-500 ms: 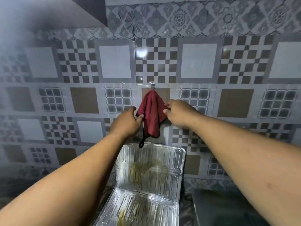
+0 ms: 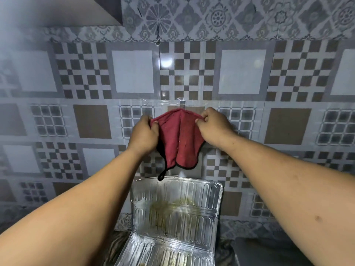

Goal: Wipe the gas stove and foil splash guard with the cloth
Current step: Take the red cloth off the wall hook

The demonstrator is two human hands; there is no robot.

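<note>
- Patterned wall tiles [image 2: 132,72] in grey, brown and white fill the background, seen from a head-worn camera looking forward and slightly down.
- Coming in from the lower left, the left forearm rises diagonally toward the middle of the view, bare to the wrist.
- The left hand [image 2: 143,134] is closed, its fingers [image 2: 153,122] curled in and pinching the left top edge of a red cloth [image 2: 179,138]; the back of the hand faces the camera.
- The red cloth hangs between the two hands, in front of the tiled wall, spread across its top edge and falling in soft folds below the fingers.
- A dark trim runs along the lower edge of the cloth, and a thin black loop [image 2: 162,174] dangles from its lower left corner, ending just above the top edge of the foil.
- A small metal hook [image 2: 183,104] sits on the wall just above the top middle of the cloth; whether the cloth touches it cannot be told.
- The right hand [image 2: 213,124] is closed as well, its fingers [image 2: 200,120] bent and gripping the right top edge of the cloth, at about the same height as the left hand.
- The right forearm stretches from the wrist down to the lower right corner, also bare.
- Below the cloth and between the forearms stands the foil splash guard [image 2: 172,212], ribbed and shiny, leaning upright against the wall with yellowish-brown stains across its middle.
- Its lower panel folds forward toward the camera.
- A dark flat surface [image 2: 288,252], possibly part of the gas stove, shows at the bottom right, too dim to identify.
</note>
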